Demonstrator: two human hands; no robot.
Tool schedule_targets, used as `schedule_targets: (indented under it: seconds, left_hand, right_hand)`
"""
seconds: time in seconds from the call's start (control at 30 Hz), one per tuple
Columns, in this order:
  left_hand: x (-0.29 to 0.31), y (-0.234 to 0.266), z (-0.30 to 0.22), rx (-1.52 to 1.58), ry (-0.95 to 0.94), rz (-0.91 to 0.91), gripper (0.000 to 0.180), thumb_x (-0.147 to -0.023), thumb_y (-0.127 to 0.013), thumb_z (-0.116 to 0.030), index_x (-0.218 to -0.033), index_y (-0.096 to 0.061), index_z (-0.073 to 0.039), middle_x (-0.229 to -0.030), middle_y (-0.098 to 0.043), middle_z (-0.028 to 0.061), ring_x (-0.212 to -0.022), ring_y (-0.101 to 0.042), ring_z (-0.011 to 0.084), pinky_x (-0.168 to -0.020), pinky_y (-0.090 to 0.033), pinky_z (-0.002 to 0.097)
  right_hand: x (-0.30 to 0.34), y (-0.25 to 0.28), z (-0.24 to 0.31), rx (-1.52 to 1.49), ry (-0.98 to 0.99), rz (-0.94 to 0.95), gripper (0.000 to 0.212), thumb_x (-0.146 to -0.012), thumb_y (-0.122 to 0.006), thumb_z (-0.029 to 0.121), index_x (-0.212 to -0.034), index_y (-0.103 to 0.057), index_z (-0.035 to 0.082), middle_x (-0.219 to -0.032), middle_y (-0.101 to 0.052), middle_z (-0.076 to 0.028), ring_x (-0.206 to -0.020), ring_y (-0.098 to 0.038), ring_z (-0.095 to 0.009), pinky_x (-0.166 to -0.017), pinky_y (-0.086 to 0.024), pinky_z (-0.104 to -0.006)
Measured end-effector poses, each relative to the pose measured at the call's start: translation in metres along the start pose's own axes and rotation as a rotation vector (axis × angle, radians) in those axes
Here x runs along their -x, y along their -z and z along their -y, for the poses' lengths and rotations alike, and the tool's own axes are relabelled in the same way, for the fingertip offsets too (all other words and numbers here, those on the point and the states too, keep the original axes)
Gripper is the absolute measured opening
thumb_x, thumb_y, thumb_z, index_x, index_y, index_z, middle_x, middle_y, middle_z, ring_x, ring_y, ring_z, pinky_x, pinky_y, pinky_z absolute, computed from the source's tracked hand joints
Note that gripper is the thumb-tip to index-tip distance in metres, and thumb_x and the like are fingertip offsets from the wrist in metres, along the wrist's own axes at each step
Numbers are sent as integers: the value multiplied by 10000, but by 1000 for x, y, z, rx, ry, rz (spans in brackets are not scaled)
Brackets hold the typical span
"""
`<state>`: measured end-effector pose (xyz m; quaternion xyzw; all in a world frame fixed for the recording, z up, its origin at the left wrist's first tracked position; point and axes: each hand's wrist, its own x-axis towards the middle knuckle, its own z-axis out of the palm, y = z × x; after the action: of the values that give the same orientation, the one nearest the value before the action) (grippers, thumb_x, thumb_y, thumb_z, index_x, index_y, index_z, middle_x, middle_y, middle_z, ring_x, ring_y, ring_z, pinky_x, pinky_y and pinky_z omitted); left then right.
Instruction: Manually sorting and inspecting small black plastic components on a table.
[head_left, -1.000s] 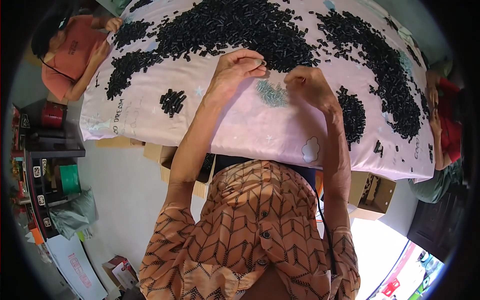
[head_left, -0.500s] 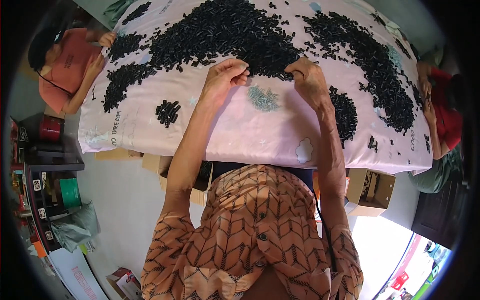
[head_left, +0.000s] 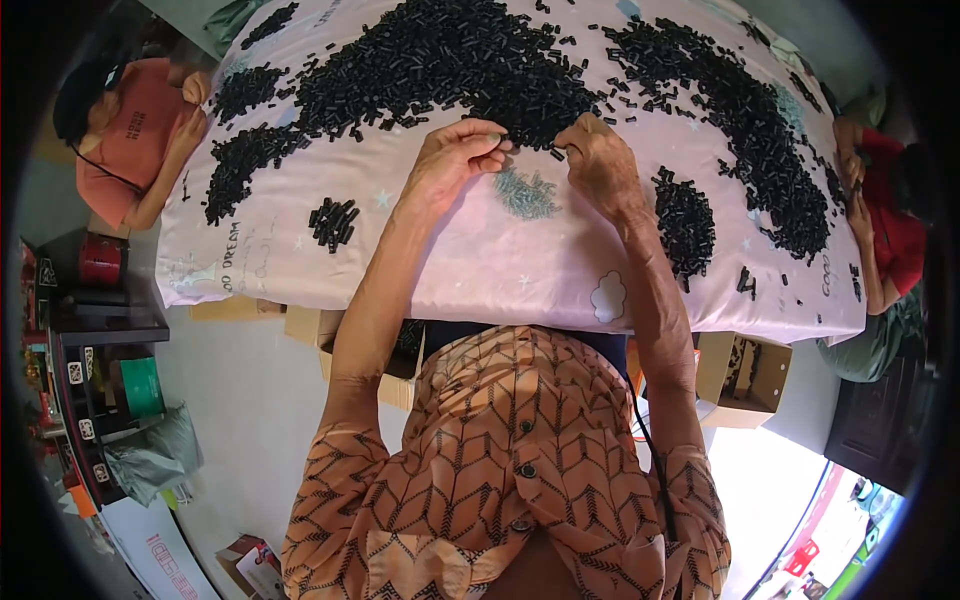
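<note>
We start at the left hand: thumb and fingers drawn in narrow, tips near the front edge of the main heap; whether a piece sits between them, we can't tell. The right hand is bent down with its fingertips bunched at the heap's near right edge; a black piece shows right by the tips, but we can't tell if it is gripped.

The main heap of black pieces lies just beyond both hands. Short, tube-like, a bit shiny. We judge them light, stiff, probably plastic, slightly slippery and apt to roll; not fragile. Best hold looks like thumb and forefinger across the middle of the barrel, leaving the ends free.

Between the hands, slightly nearer the body, is a pile of tiny pale grey-green slivers. We judge these nearly weightless, stiff and fiddly; take one by its sides with the very fingertips, since they look easy to scatter.

Left of the left forearm: a small cluster of black pieces. Right of the right wrist: a rounder, fuller black pile. All lie on a pink cloth, which looks soft and could ruck up. Farther out, a co-worker sits on each side.
</note>
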<state>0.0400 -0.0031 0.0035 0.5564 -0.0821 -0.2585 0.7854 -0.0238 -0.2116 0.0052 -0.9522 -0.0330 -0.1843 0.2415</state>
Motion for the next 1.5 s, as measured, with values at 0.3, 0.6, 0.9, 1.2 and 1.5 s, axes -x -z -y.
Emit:
schedule_targets:
  seconds: [0.3,0.6,0.9,1.2,1.5]
  left_hand:
    - [6,8,1,0,-25,-5,141,-878,-592,-40,-996,-654,5,-879,-689,124,-706,-653,136,-638,-545,221]
    - [2,6,1,-22,-4,20,166,-890,-582,-54,-1030,-642,12,-879,-665,94,-745,-622,122,-676,-531,232]
    - [12,19,2,-1,3,-28,166,-900,-583,-80,-1025,-644,13,-869,-662,93,-738,-619,124,-668,-530,232]
    - [6,12,2,38,-13,-16,137,-854,-636,-45,-978,-651,13,-827,-679,119,-685,-648,139,-619,-545,226]
    - [15,-7,13,-553,-228,-219,66,-781,-613,19,-843,-631,34,-716,-637,100,-603,-595,159,-561,-462,265]
  right_hand:
    - [0,-12,2,105,135,-59,233,-678,-590,-31,-876,-677,58,-925,-591,-102,-938,-582,-281,-765,-520,-370]
    - [1,-10,3,54,116,-99,103,-736,-581,54,-805,-656,72,-886,-587,-86,-892,-583,-273,-750,-512,-373]
    - [-2,-26,4,166,261,-117,131,-766,-547,43,-818,-666,63,-820,-590,-94,-846,-591,-271,-758,-500,-369]
    - [-7,7,-8,16,19,-174,199,-773,-491,46,-831,-681,48,-884,-658,-115,-914,-613,-284,-806,-500,-385]
    - [-3,-16,6,33,153,-12,142,-746,-549,48,-807,-676,67,-860,-629,-100,-867,-610,-278,-771,-506,-371]
